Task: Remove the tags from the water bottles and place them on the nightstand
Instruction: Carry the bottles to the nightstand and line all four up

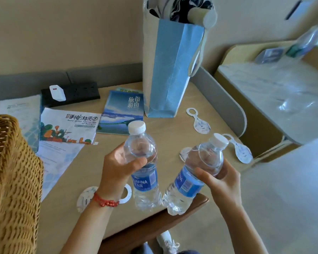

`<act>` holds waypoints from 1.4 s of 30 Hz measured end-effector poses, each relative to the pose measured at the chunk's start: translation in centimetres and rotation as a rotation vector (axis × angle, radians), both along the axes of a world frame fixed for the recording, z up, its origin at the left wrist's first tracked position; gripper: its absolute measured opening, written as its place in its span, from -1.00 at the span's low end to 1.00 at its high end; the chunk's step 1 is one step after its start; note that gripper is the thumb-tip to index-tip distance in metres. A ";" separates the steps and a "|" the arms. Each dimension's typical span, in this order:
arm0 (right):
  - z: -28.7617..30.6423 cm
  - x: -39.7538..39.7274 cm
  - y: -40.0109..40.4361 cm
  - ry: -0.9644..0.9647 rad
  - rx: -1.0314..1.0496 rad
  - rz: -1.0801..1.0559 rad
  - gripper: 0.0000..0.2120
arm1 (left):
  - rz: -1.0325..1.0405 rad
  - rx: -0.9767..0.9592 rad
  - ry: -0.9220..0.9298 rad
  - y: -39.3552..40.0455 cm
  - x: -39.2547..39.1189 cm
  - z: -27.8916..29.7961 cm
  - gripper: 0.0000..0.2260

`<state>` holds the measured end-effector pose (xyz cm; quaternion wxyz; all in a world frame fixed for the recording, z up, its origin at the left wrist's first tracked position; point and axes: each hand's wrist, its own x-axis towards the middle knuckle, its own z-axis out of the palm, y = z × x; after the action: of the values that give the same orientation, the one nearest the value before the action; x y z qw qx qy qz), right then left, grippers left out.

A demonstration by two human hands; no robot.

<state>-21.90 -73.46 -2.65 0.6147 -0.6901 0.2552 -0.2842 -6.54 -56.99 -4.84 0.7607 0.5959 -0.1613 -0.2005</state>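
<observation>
Head view: my left hand [120, 168] grips one water bottle [142, 162] round its upper body, cap up, held above the desk [173, 129]. My right hand [221, 182] grips a second bottle [195, 173], tilted, cap pointing away to the right. Loose tags lie on the desk: one [198, 120] beyond my right hand, one [241, 149] just right of its bottle's cap, one [85, 197] under my left wrist. Blue paper bag [170, 70] stands beyond both hands.

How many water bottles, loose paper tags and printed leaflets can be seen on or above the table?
Water bottles: 2, one in the left hand, one in the right hand.
Loose paper tags: 4, at.
Printed leaflets: 4, at.
Total: 10
</observation>
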 end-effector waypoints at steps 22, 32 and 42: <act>0.1 -30.4 -3.2 -0.039 -0.037 -0.672 -0.67 | -0.734 -0.024 -0.098 -15.1 -22.3 2.2 -0.70; -0.2 -46.5 -5.0 -0.016 -0.047 -0.850 -0.69 | -0.898 0.017 -0.092 -21.0 -37.7 1.8 -0.51; -0.5 -54.3 -8.6 -0.014 -0.002 -1.009 -0.63 | -1.066 0.060 0.002 -28.9 -45.3 1.0 -0.56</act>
<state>-76.17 -82.06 -3.15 0.4019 -0.4794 0.5527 -0.5506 -51.80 -85.87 -3.88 0.5361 0.4525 -0.4353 -0.5643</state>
